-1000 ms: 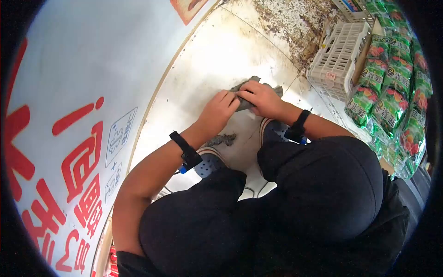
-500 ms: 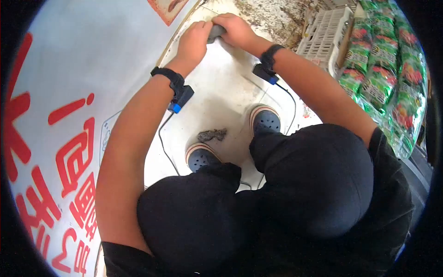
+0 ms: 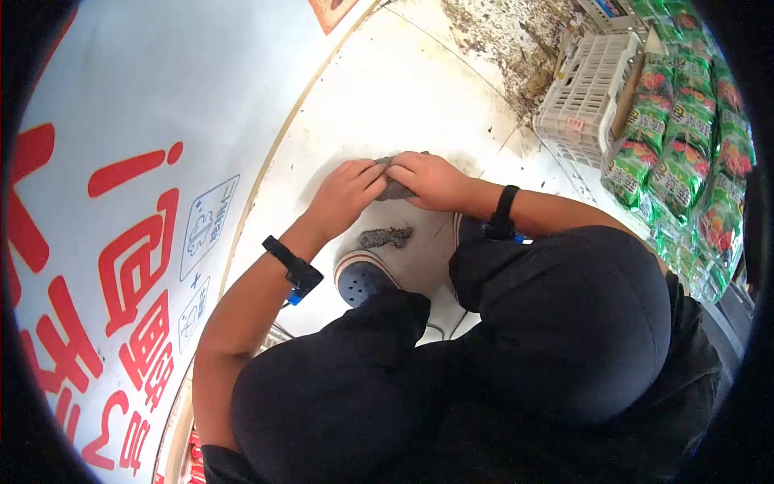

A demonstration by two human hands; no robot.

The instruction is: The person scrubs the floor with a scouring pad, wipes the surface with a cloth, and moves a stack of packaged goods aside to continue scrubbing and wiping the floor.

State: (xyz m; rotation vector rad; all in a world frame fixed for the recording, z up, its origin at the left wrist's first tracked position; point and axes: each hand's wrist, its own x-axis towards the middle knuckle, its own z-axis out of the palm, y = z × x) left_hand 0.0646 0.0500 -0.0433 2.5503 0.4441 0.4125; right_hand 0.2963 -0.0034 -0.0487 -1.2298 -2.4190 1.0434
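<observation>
A damp-looking grey cloth (image 3: pixel 393 191) lies bunched on the white floor, just in front of my feet. My left hand (image 3: pixel 345 194) presses on its left side with the fingers curled over it. From the right, my right hand (image 3: pixel 434 181) grips the same cloth, and the fingertips of both hands nearly meet. Most of the cloth is hidden under my fingers. Between my hands and my shoes sits a small clump of dark grey dirt or fluff (image 3: pixel 385 236). My left clog (image 3: pixel 360 282) is close behind it.
A white panel with red lettering (image 3: pixel 145 242) runs along the left. At the right stand a white plastic crate (image 3: pixel 588 89) and green packets in clear wrap (image 3: pixel 673 161). Dark grime (image 3: pixel 524 48) covers the floor at the back. Thin cables (image 3: pixel 435 331) hang near my legs.
Both hands have drawn the cloth back across the floor toward my feet, from the far end near the panel. My elbows are more bent, and the view has shifted slightly.
</observation>
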